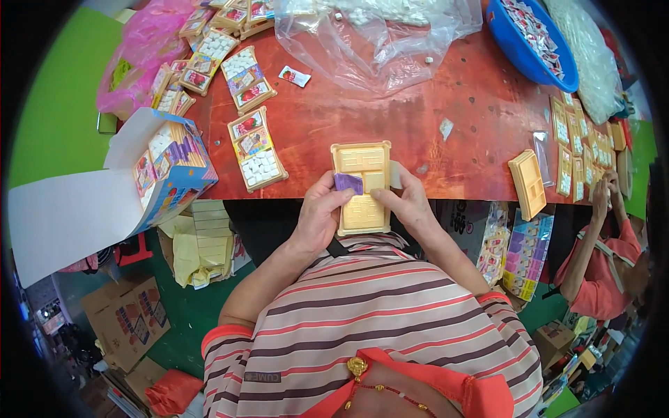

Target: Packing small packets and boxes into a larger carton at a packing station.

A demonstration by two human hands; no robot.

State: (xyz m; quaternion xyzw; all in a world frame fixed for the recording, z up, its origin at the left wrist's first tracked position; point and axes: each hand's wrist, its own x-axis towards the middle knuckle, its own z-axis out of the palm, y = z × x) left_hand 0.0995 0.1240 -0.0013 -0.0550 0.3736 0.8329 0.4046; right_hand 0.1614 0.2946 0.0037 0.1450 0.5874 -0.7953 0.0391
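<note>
At the table's front edge I hold a pale yellow compartment tray [363,212] upright between both hands. My left hand [318,214] grips its left side, the thumb pressing a small purple packet or card [348,182] against a middle compartment. My right hand [411,202] clasps the right side, thumb on the tray's face. A whitish flap [396,175] shows beside the right fingers; its kind I cannot make out. The tray's back and the fingers behind it are hidden. Left of my hands lies a filled tray [256,148] with white pieces and a strawberry-printed sachet.
More filled trays [244,78] lie at the far left. An open display box [174,164] overhangs the left edge. Clear plastic bags [390,59] and a blue basin [496,28] of sachets stand far off. An empty tray stack [527,184] sits right, near another person's hands [605,193].
</note>
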